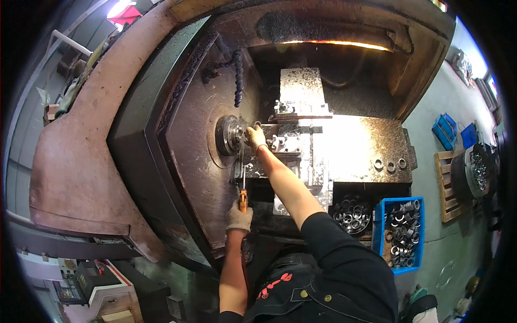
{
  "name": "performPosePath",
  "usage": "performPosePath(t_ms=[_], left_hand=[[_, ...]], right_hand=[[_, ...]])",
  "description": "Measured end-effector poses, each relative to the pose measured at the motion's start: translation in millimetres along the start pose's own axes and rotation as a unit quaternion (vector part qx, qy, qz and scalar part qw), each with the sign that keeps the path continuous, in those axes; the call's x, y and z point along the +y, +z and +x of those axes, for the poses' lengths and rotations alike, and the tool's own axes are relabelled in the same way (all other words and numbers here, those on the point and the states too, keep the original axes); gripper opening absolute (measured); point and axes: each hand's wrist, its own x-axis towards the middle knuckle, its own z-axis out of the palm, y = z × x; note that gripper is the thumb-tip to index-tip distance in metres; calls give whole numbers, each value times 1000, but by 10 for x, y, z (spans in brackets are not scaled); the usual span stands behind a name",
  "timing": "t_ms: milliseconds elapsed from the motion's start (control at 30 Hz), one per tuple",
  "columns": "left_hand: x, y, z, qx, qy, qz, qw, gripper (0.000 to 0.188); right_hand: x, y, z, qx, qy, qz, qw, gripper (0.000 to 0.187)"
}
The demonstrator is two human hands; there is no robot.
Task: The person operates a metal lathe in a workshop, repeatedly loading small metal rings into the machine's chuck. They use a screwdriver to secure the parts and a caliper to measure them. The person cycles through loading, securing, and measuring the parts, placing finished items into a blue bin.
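My gloved left hand [239, 217] is wrapped round the handle of an orange air blow gun [244, 201]. Its thin nozzle points up toward the lathe chuck [230, 135]. Right beside the chuck face is my gloved right hand [256, 138], its fingers closed. The rim of a small metal ring [257, 124] shows at the top of these fingers; the rest of it is hidden by the glove. Just right of that hand stands the tool holder block [285, 143] on the cross slide.
Three metal rings [391, 167] lie on the machine's flat cover. Below it are a round container of rings [353, 215] and a blue crate [381, 231] full of rings. A dark flexible coolant hose [238, 81] hangs above the chuck. A wooden pallet [446, 185] sits farther right.
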Motion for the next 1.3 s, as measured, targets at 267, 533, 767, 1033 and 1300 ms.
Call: performPosePath(t_ms=[267, 533, 767, 1033, 1300], left_hand=[[-154, -38, 40, -20, -47, 41, 998, 41], [-82, 138, 150, -9, 3, 93, 996, 41], [208, -41, 460, 70, -43, 185, 979, 30], [547, 24, 479, 31, -35, 276, 960, 28], [401, 163, 350, -8, -31, 248, 968, 27]], right_hand=[[-355, 108, -745, -36, 0, -89, 995, 38], [46, -154, -317, -58, 62, 75, 994, 48], [227, 149, -792, -123, 134, 37, 983, 30], [88, -102, -731, -106, 133, 158, 973, 32], [6, -71, -643, -93, 146, 246, 953, 32]])
